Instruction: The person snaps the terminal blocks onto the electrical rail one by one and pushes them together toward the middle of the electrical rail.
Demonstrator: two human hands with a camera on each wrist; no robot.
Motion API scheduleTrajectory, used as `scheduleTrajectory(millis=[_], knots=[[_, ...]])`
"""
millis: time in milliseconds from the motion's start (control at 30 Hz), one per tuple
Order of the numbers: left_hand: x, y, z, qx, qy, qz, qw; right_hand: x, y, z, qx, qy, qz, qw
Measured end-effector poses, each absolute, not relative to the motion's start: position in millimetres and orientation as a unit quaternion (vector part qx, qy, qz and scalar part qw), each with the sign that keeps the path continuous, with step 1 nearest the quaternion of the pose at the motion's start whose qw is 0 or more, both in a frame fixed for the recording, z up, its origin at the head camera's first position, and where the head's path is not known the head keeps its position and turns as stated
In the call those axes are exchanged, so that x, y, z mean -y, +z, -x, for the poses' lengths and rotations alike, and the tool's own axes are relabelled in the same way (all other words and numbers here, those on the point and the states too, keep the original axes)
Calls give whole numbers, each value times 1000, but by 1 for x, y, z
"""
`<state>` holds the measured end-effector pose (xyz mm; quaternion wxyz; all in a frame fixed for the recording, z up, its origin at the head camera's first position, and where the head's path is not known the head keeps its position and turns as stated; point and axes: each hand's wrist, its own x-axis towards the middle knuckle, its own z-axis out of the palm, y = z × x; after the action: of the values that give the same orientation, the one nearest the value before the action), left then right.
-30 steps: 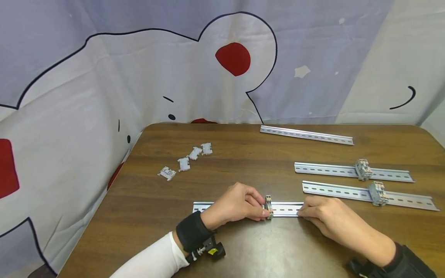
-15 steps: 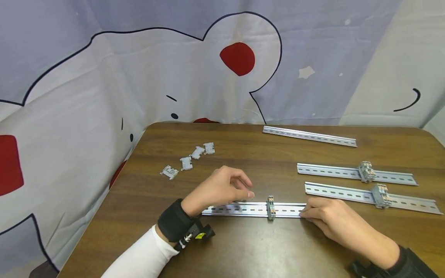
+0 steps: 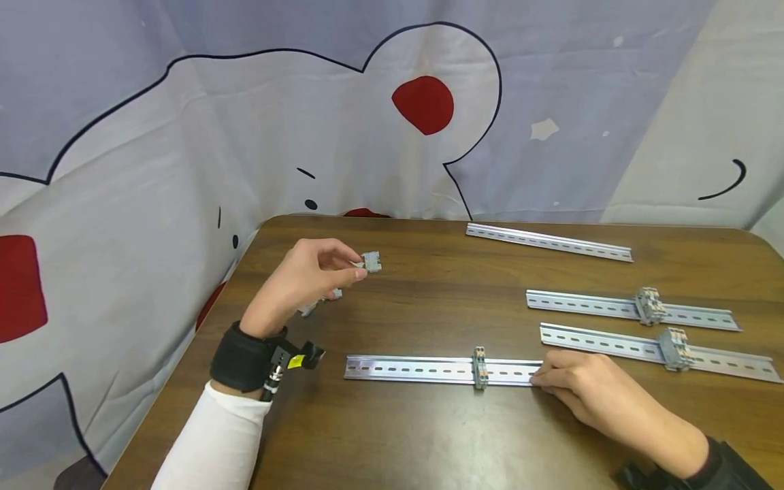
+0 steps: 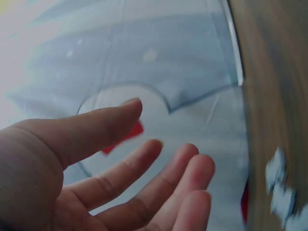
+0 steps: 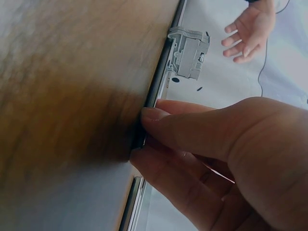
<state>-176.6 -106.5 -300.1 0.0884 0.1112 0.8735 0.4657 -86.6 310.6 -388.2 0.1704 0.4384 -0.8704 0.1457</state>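
A slotted metal DIN rail (image 3: pixel 404 368) lies along the front of the table, with a grey terminal block (image 3: pixel 480 368) standing on it right of its middle. My right hand (image 3: pixel 582 381) pinches the right end of this rail between thumb and fingers; the right wrist view shows the thumb (image 5: pixel 178 127) on its edge. Over the loose grey terminal blocks at the left hovers my left hand (image 3: pixel 309 279), fingers loosely bent and apart, holding nothing in the left wrist view. One loose block (image 3: pixel 371 262) shows beyond its fingertips; others are partly hidden below the hand.
To the right lie two more rails (image 3: pixel 578 303) (image 3: pixel 600 341), each carrying a cluster of grey terminal blocks (image 3: pixel 650 305) (image 3: pixel 675 349). A bare rail (image 3: pixel 548 241) lies at the back edge. A printed curtain (image 3: pixel 275 136) hangs behind the wooden table (image 3: pixel 429 435).
My left hand has let go of the terminal block on the front rail and moved left and back to the loose blocks. My right hand keeps its place on the rail's end.
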Motion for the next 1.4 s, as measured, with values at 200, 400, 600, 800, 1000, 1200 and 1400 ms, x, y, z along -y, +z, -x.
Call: scheduleTrajectory(millis=[200, 400, 600, 800, 1000, 1200, 1400], knots=[[133, -304, 189, -901, 422, -87, 62, -313, -388, 86, 871, 146, -436, 173], [149, -316, 199, -920, 383, -52, 65, -314, -389, 85, 873, 149, -433, 170], [160, -331, 208, -960, 268, -21, 78, -314, -389, 85, 873, 147, -432, 175], [164, -343, 212, -974, 191, 27, 115, -311, -388, 86, 874, 142, -430, 175], [165, -351, 217, -973, 174, 45, 146, -311, -386, 86, 876, 140, -428, 176], [165, -359, 218, -973, 167, 59, 147, -311, -388, 86, 874, 142, -431, 173], [162, -360, 214, -975, 161, 56, 143, -311, -391, 85, 874, 147, -430, 170]])
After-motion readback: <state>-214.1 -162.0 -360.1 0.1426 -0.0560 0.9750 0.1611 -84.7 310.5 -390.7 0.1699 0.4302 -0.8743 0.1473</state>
